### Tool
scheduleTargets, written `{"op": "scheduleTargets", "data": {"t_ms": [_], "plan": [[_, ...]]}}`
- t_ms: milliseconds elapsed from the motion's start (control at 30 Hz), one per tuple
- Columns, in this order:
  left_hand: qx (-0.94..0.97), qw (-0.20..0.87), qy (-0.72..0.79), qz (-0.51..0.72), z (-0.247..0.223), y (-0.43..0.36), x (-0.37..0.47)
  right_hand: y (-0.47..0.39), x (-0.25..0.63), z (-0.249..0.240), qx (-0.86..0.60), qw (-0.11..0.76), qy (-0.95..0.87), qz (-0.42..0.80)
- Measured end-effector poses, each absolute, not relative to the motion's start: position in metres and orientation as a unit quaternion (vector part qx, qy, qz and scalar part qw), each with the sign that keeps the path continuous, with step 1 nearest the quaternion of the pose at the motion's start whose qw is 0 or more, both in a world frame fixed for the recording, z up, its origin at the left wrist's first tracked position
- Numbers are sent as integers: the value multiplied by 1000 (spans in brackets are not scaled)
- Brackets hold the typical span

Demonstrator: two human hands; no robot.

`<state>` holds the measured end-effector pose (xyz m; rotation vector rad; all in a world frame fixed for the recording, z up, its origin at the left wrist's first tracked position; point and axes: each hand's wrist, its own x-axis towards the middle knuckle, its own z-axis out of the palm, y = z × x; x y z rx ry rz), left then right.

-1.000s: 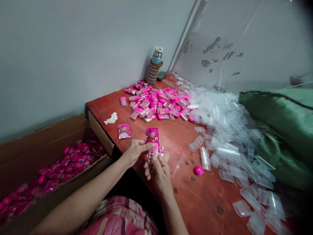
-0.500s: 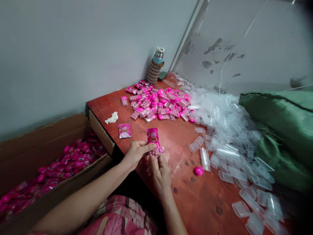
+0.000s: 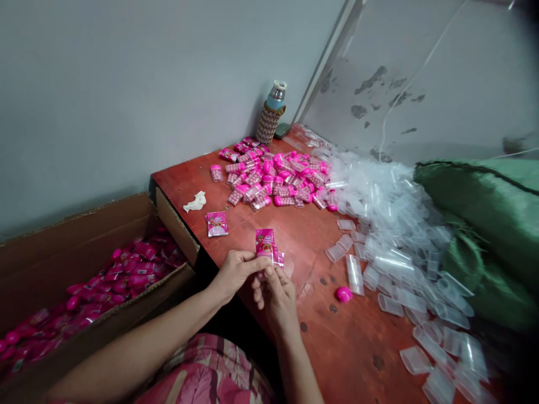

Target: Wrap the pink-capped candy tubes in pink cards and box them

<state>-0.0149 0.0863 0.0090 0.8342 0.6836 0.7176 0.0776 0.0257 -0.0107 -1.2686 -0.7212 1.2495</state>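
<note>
Near the front edge of the red table, my left hand pinches a candy bottle in a pink printed sleeve between thumb and fingers. My right hand grips the lower end of the same bottle, thumb and forefinger pressed together. The hands meet there, so most of the bottle is hidden. Another piece of pink printed wrap shows just behind it. A flat pink printed packet lies to the left, and a loose pink cap to the right.
Capped bottles of pink candies are heaped at the back. Clear empty tubes spread on the right by a green sack. A cardboard box of pink packs stands left. A flask and crumpled tissue are on the table.
The sleeved bottle has come slightly lower and nearer me. The pink candies seen below the sleeve are now mostly covered by my fingers. My right hand's lower fingers have spread a little.
</note>
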Motion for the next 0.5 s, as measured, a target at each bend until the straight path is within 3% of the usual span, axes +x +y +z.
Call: {"op": "scheduleTargets", "data": {"t_ms": [167, 500], "plan": [[333, 811, 323, 356, 5, 85, -21, 26, 75, -13, -474, 597, -267, 589], [344, 785, 348, 381, -5, 76, -27, 35, 77, -16, -459, 638, -254, 564]]}}
